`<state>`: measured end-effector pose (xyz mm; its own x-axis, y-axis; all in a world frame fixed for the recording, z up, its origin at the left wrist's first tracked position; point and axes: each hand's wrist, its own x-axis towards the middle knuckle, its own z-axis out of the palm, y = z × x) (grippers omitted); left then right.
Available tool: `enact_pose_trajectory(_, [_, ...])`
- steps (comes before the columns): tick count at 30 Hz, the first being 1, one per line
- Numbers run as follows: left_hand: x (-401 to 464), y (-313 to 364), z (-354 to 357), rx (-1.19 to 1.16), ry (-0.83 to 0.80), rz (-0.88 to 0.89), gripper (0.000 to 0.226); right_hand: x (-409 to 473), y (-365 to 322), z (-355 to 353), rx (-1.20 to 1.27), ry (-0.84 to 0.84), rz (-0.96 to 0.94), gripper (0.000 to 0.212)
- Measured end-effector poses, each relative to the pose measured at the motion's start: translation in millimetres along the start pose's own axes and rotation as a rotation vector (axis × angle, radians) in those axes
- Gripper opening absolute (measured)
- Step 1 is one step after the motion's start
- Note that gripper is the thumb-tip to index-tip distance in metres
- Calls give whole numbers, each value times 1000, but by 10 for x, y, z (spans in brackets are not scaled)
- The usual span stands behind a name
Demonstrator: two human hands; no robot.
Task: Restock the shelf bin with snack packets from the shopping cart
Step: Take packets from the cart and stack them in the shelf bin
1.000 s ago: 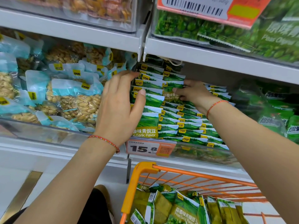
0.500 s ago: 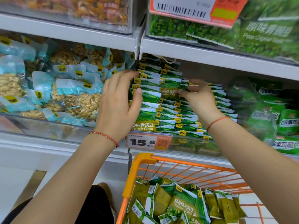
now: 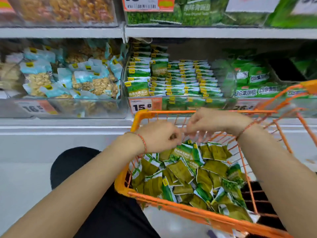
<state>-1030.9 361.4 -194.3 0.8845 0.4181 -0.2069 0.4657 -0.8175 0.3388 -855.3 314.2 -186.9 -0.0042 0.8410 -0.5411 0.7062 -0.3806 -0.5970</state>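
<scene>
The shelf bin point(image 3: 187, 102) holds neat rows of green garlic-flavour pea packets point(image 3: 173, 78) behind a clear front wall. Below it stands the orange shopping cart point(image 3: 173, 205), with several loose green snack packets point(image 3: 187, 176) heaped inside. Both of my hands hover over the far end of the cart, blurred by motion. My left hand point(image 3: 160, 136) has its fingers curled just above an upturned packet point(image 3: 182, 150); whether it touches the packet is unclear. My right hand point(image 3: 214, 123) hangs with fingers pointing down and holds nothing.
A 15.8 price tag point(image 3: 142, 106) marks the bin's front. To its left is a bin of blue peanut packs point(image 3: 68, 83), to its right a bin of other green packs point(image 3: 252, 83). An upper shelf point(image 3: 205, 32) overhangs the bins. My dark-clothed knee point(image 3: 75, 165) is beside the cart.
Both hands have left the rows of packets in the shelf bin and dropped down over the cart. The view has tilted down, showing much more of the cart.
</scene>
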Motion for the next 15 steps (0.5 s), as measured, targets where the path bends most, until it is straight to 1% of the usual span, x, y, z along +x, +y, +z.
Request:
enact_pose_trajectory(3, [-17,154,133,84,-222,-37,16,-66,222,299,-156,-44,129,19])
enact_pose_trajectory(4, [-2,195,158,102,-305,-62,15,-69,257,430,-199,-78,156,23])
enact_pose_trajectory(5, [7,243,158,153,-391,-95,16,-60,287,552,-273,-113,167,31])
enact_pose_trajectory(7, [13,300,215,293,-604,-180,31,-20,342,770,-506,-138,122,50])
enact_pose_trajectory(8, [32,285,283,305,-684,-174,40,31,395,859,-619,-120,74,61])
enact_pose_trajectory(9, [66,247,379,306,-756,-135,50,89,443,931,-681,-105,37,73])
enact_pose_trajectory(11, [99,171,540,320,-832,-80,61,186,514,1039,-722,-100,-26,93])
enact_pose_trajectory(12, [107,126,600,326,-847,-71,62,210,527,1067,-751,-103,-57,98])
enact_pose_trajectory(15, [98,106,668,306,-864,-55,61,193,541,1111,-909,-59,-131,96])
